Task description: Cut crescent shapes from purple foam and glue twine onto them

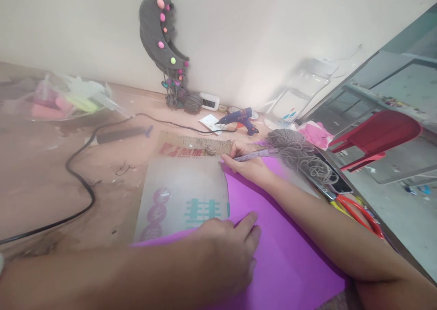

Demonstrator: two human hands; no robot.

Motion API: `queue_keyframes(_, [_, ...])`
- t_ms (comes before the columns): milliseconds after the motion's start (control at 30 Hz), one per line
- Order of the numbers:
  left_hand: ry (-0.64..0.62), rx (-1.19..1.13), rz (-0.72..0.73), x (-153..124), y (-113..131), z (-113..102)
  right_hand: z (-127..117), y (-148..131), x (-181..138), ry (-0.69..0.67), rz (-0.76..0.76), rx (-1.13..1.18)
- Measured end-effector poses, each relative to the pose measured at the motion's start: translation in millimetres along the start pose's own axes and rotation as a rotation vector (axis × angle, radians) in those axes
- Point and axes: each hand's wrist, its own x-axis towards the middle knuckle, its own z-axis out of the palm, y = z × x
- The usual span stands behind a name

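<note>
My left hand (227,251) lies flat with fingers stretched out on a purple sheet (280,251), pressing it down near its left edge. My right hand (247,164) is closed round a pen (257,154), its tip at the far edge of the purple sheet where it meets a piece of cardboard (180,191). The cardboard lies under and to the left of the sheet, printed with teal and purple marks.
A tangle of grey yarn (300,153), a phone (336,182) and red-handled scissors (358,212) lie at the right. A blue glue gun (239,118) and black cable (80,178) lie beyond. A plastic bag (64,101) sits far left; a red chair (378,134) stands off the right edge.
</note>
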Motion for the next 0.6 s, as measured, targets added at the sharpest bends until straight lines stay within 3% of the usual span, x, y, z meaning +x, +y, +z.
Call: queue_keyframes(600, [0.053,0.097,0.030,-2.2,-1.7,1.4,-0.8,9.3,4.9,0.139,-0.144,-0.179])
